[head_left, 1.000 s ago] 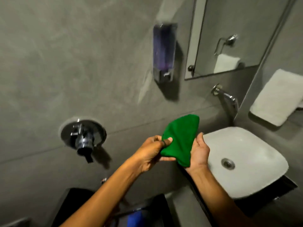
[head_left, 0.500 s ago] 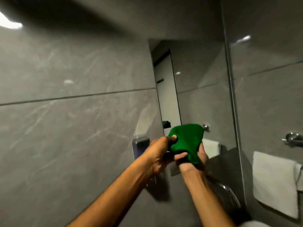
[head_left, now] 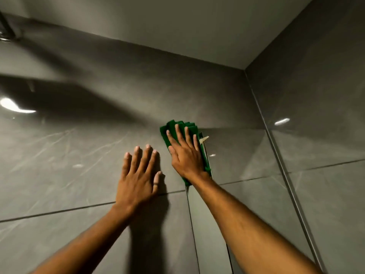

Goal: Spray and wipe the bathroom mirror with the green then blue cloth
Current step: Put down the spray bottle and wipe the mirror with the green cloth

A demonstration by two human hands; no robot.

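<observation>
The green cloth (head_left: pixel 171 129) lies flat against the top left corner of the mirror (head_left: pixel 241 157), pinned there by my right hand (head_left: pixel 186 153) with its fingers spread over it. The cloth sticks out above my fingertips and along the right side of my palm. My left hand (head_left: pixel 139 176) rests flat on the grey wall tile just left of the mirror's edge, fingers apart, holding nothing; a ring sits on its thumb. The mirror reflects grey tiles and a light. No blue cloth or spray bottle is in view.
Grey glossy wall tiles (head_left: pixel 59 155) fill the left. The side wall (head_left: pixel 325 135) meets the mirror at the right. The ceiling (head_left: pixel 177 26) is above. A chrome fitting (head_left: pixel 6 30) shows at the top left corner.
The view has tilted up from the sink to the mirror's top. My left hand let go of the green cloth and went flat on the wall; my right hand pressed the cloth onto the mirror.
</observation>
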